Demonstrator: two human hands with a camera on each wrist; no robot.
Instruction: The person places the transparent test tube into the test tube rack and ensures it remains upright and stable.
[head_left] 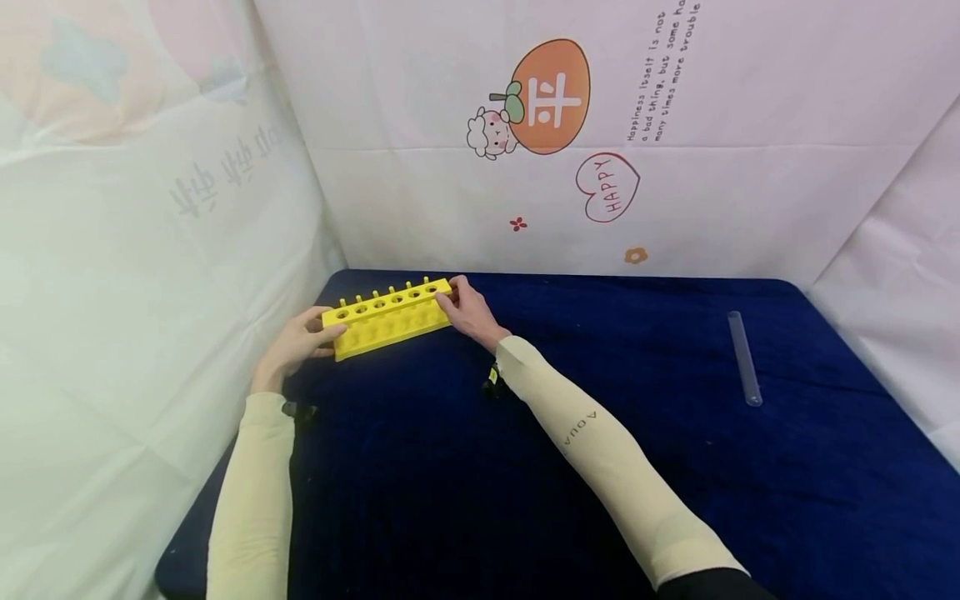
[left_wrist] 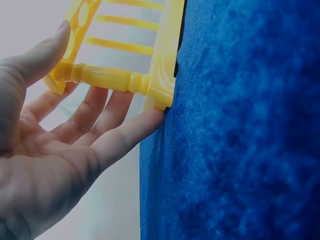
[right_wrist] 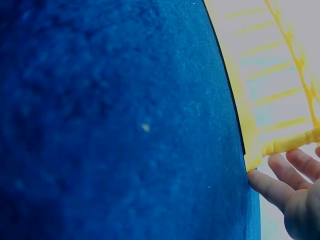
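Both hands sit on one yellow test-tube rack (head_left: 388, 317), at the far left of the blue cloth-covered table (head_left: 600, 467), close to the back wall. Rack has a row of round holes along its top plate, little pegs on the back edge, and stands on the cloth, slightly angled in the head view.

Left hand (head_left: 296, 346) at the rack's left end: thumb on the top plate, fingers (left_wrist: 107, 112) straight and spread under and against the end post, forefinger tip at the base corner. So fingers extended, touching, not wrapped round it.

Right hand (head_left: 471, 312) at the rack's right end: fingers reach the end face. Right wrist view shows only fingertips (right_wrist: 270, 187), fairly straight, touching the base corner and the end post; thumb not visible there, so a relaxed, pressing contact as far as I can tell.

Cream sleeves (head_left: 607, 450) on both forearms.

One clear test tube (head_left: 745, 358) lies flat on the cloth far to the right, well apart from the rack.

White printed backdrop (head_left: 555, 100) behind, cartoon orange and a "HAPPY" heart.
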